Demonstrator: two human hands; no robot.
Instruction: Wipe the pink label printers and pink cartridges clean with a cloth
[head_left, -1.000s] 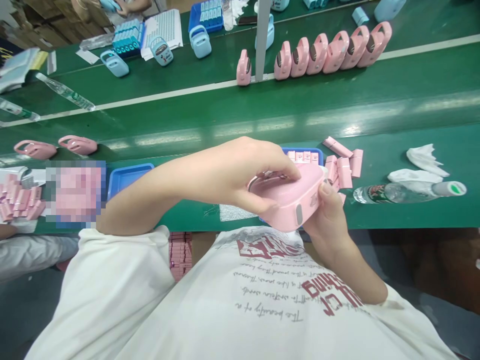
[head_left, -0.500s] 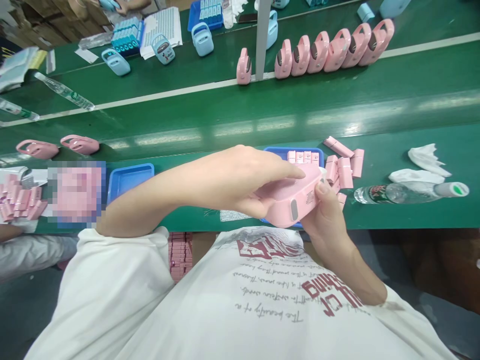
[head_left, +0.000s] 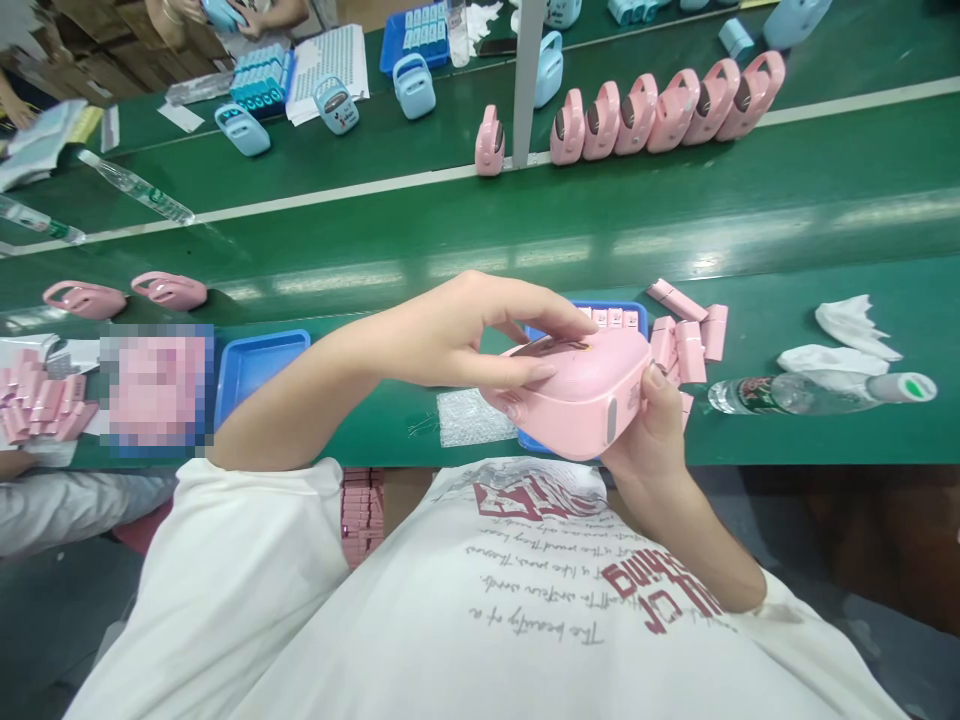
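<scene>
A rounded pink plastic case [head_left: 574, 395], with a grey oval on its side, is held between my two hands above the near edge of the green bench. My left hand [head_left: 469, 335] reaches over it from the left, fingers on its top and thumb against its side. From the right, my right hand [head_left: 651, 425] grips the other end, thumb at its corner; the other fingers are mostly hidden. Behind and under the case stands a blue tray [head_left: 641, 305] with small pink boxes in it. Several loose pink boxes [head_left: 688, 350] lie to its right.
A clear bottle [head_left: 810, 390] lies at the right beside crumpled white tissue [head_left: 859, 325]. Bubble wrap [head_left: 480, 418] and another blue tray [head_left: 262, 360] are at the left. Pink handled cases [head_left: 637, 115] line the raised strip beyond, near a grey post [head_left: 527, 90]. Another person's hands [head_left: 247, 15] work across the bench.
The pink case has turned so more of its top and long side shows. My left hand has shifted left and lifted, its fingers and thumb now spread wider over the case.
</scene>
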